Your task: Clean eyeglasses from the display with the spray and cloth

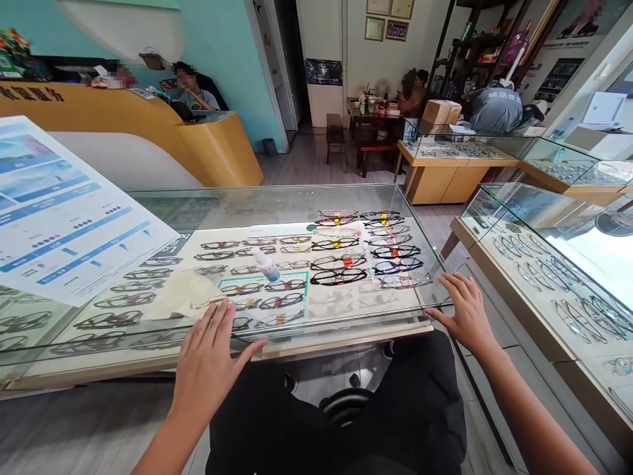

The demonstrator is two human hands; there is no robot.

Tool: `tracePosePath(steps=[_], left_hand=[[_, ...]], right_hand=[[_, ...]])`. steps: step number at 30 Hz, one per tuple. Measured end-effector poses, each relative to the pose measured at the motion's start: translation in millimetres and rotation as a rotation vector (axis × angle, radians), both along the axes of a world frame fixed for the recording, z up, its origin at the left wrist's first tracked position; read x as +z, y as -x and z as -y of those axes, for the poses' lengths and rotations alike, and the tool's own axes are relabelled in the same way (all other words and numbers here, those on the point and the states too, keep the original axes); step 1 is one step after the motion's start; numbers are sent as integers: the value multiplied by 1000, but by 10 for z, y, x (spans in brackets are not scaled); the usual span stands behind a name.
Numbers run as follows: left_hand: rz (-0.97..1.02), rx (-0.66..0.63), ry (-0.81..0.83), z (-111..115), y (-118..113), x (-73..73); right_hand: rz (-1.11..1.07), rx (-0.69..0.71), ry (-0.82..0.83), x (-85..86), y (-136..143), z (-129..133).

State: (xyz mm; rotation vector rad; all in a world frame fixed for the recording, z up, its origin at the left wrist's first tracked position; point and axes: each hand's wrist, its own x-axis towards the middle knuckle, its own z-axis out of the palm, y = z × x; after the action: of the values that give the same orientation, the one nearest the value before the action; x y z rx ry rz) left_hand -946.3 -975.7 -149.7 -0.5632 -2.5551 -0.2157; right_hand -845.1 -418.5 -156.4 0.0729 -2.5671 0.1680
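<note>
A glass display case (346, 321) with rows of eyeglasses inside stands in front of me. My left hand (210, 349) lies at its near edge, thumb spread and nothing held, beside a cream cloth (180, 293) on the glass. My right hand (463, 310) touches the near right corner, thumb and fingers apart, holding nothing. Beyond my left hand a small white bottle (266, 264) stands on the glass top. Black-framed glasses (339, 277) lie under the glass between my hands.
A printed sheet (64, 211) rises at the left. Another glass case (548, 277) is close on the right. A wooden reception desk (217, 148) stands behind, with people seated there. A person in a grey shirt (496, 109) bends over a far case; another sits by a back table.
</note>
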Motion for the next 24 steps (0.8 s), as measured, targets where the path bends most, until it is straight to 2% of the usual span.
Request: tracePosePath(steps=[6, 9, 11, 13, 16, 19, 21, 24], left_hand=[[-40, 72, -49, -92, 30, -77], [-59, 81, -69, -130, 1, -64], [-99, 63, -78, -224, -69, 29], [-122, -49, -70, -408, -152, 212], [-86, -390, -30, -842, -166, 577], [-83, -498, 49, -1316, 50, 840], [-54, -501, 119, -1559, 263, 882], [-8, -483, 191, -1761, 523, 790]], right_hand=[[-31, -30, -33, -85, 26, 52], [-16, -31, -18, -6, -15, 110], [-25, -5, 29, 117, -25, 157], [-46, 39, 61, 279, 7, 203], [-51, 128, -24, 523, 150, 276], [-29, 202, -193, 682, 336, 364], [-24, 234, -274, 724, 427, 419], [-42, 255, -337, 722, 498, 461]])
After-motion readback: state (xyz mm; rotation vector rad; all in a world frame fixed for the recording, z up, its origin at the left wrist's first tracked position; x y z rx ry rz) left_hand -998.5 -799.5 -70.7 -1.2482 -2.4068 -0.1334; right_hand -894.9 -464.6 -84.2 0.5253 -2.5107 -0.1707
